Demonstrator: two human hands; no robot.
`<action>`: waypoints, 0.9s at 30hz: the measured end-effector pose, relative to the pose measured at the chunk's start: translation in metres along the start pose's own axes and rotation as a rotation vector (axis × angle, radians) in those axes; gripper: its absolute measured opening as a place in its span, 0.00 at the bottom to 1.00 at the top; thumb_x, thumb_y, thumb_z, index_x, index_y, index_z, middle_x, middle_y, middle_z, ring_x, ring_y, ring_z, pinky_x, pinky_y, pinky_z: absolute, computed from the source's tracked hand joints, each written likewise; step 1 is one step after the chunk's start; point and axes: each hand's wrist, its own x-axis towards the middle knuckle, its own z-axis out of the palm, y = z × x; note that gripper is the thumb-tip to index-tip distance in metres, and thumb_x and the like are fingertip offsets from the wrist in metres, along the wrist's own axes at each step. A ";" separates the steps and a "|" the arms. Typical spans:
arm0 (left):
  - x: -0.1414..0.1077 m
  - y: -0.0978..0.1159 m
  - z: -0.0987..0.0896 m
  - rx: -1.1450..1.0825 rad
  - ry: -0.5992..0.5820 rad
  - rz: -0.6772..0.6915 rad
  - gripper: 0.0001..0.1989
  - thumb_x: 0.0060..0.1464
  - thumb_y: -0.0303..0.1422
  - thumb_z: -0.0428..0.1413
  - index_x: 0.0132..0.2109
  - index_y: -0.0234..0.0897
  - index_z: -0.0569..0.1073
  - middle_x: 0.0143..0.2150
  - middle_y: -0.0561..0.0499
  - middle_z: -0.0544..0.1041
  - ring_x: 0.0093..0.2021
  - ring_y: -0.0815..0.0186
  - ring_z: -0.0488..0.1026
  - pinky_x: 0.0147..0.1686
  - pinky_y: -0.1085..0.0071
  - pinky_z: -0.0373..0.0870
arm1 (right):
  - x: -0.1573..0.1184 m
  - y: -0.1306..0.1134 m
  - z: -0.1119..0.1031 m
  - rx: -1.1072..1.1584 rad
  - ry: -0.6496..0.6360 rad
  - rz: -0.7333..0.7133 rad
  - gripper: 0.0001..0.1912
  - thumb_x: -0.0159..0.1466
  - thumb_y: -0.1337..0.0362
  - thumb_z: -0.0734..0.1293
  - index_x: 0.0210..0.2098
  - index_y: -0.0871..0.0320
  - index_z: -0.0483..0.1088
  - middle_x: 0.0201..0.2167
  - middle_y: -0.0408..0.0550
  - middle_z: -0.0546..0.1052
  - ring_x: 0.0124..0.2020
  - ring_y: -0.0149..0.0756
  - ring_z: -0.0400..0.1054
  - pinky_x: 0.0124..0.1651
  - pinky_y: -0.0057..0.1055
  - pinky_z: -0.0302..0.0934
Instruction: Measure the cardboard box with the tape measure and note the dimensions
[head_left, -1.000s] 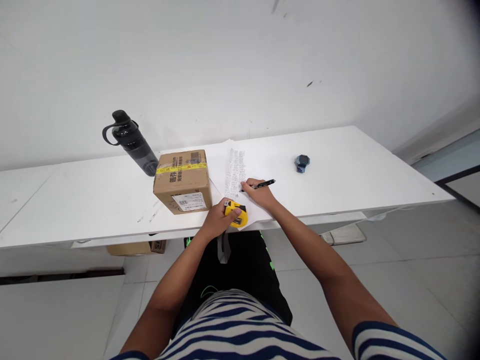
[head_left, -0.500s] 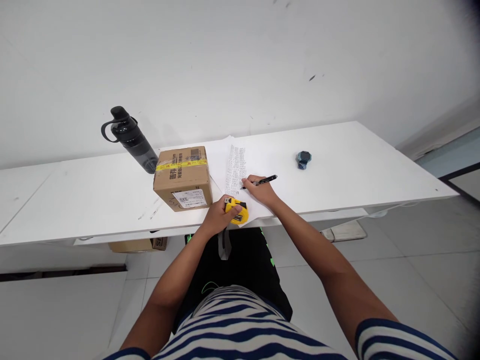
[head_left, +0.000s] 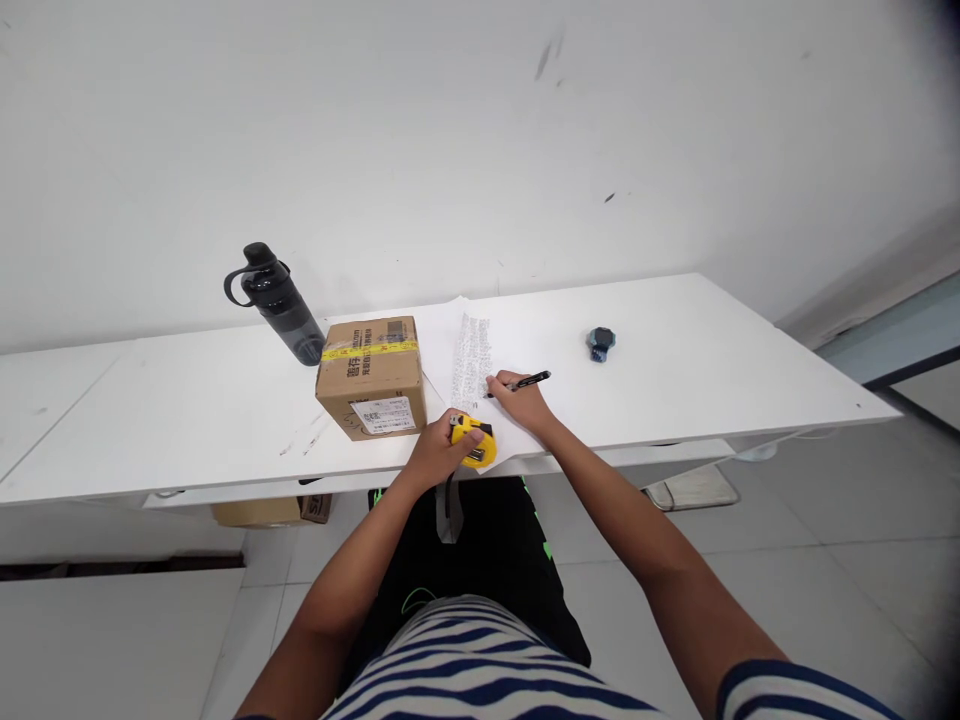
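Flanking the paper (head_left: 471,358) are a cardboard box (head_left: 373,368) and, farther off, a watch (head_left: 601,340).

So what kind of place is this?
Probably an office or workroom: there's a long white desk along a wall, a paper with lines of text, and a taped cardboard box.

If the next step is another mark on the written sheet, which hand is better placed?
Probably the right hand: it holds the pen, tip at or near the sheet. The left hand is occupied, gripping the yellow tape measure.
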 end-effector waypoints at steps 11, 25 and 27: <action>0.000 -0.001 0.000 -0.035 0.001 -0.010 0.20 0.54 0.51 0.56 0.43 0.39 0.70 0.35 0.53 0.75 0.36 0.65 0.74 0.35 0.71 0.70 | -0.001 0.002 -0.001 0.013 0.004 0.004 0.20 0.61 0.50 0.61 0.18 0.53 0.55 0.18 0.39 0.62 0.24 0.33 0.57 0.30 0.31 0.52; -0.002 0.005 -0.004 -0.221 -0.052 0.059 0.16 0.57 0.44 0.54 0.46 0.37 0.72 0.48 0.46 0.77 0.44 0.65 0.75 0.44 0.67 0.71 | -0.002 0.000 0.000 0.048 0.015 0.042 0.19 0.60 0.51 0.61 0.18 0.53 0.57 0.18 0.40 0.62 0.25 0.34 0.57 0.31 0.31 0.52; -0.003 0.006 -0.004 -0.244 -0.054 0.050 0.14 0.57 0.41 0.53 0.46 0.38 0.71 0.50 0.46 0.77 0.45 0.65 0.75 0.46 0.67 0.71 | -0.003 0.000 0.000 0.038 0.039 0.044 0.19 0.60 0.52 0.61 0.18 0.53 0.55 0.18 0.39 0.61 0.25 0.33 0.56 0.30 0.31 0.51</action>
